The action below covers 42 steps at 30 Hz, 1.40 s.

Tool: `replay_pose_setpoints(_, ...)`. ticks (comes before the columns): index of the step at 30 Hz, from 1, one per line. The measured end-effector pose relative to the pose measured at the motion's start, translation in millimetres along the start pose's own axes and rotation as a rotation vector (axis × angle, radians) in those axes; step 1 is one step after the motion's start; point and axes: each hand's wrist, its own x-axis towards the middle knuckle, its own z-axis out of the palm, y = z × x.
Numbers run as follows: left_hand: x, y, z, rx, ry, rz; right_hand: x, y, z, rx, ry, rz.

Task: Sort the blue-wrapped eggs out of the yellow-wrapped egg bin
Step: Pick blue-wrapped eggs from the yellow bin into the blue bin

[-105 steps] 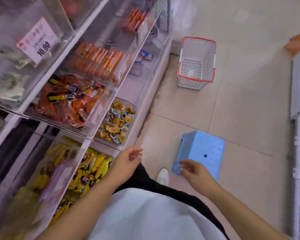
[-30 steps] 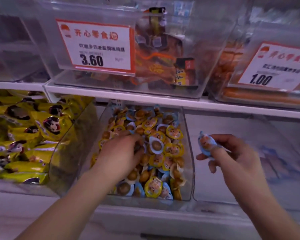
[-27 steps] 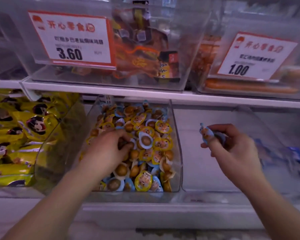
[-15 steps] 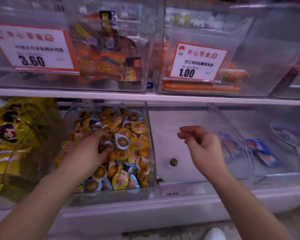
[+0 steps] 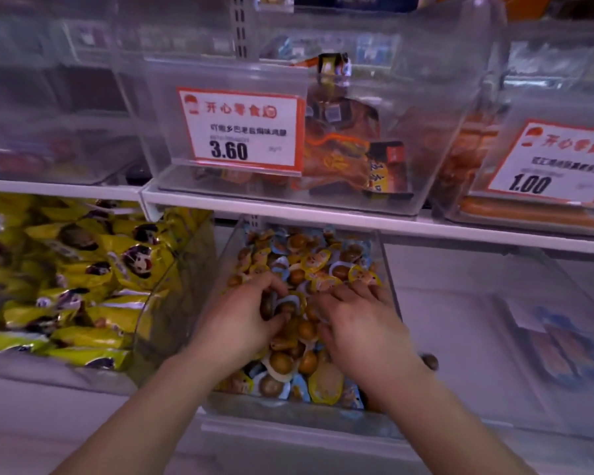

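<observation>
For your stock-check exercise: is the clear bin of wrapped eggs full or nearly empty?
Fairly full. The egg bin holds a heap of yellow-wrapped and blue-wrapped eggs, front to back, with both hands in it.

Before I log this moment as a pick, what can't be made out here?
- Head view: whether the left hand grips a blue-wrapped egg; its curled fingers cover it.
- What lies under the right hand in the egg bin.
- Packets in the clear bin on the right: blurred.
- Small print on the 3.60 price tag: too small.

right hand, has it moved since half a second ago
Yes. The right hand moved left from over the clear bin beside it into the egg bin, next to the left hand.
</observation>
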Motion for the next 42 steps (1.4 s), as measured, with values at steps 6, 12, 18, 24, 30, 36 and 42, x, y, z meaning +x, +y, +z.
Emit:
replay_pose_setpoints(6, -3, 23, -14, -0.316, 0.176, 0.068, 0, 3, -12, 0.817, 0.379, 0.345)
replay_pose_setpoints(12, -20, 77, 6, -0.358, 0.247, 0.260, -15, -1, -43, 2.242, -0.126, 0.630)
replay_pose_setpoints(18, -33, 108, 29, -0.262, -0.004, 0.444, -50, 23, -54, 2.203, -0.049, 0.591)
replay_pose_setpoints(24, -38, 105, 37, 0.117, -0.070, 0.644, -71, 81, -50, 2.030, 0.082, 0.593)
replay_pose_setpoints(30, -9, 75, 23, 0.110, 0.019, 0.389, -76, 135, -9, 1.320, 0.125, 0.840)
replay_pose_setpoints(36, 7, 32, 6, 0.233, 0.059, 0.200, -61, 137, 9, 1.225, 0.007, 0.658)
replay_pose_setpoints(42, 10, 5, -8, 0.281, 0.046, 0.078, -34, 104, -5, 1.101, 0.310, 0.524)
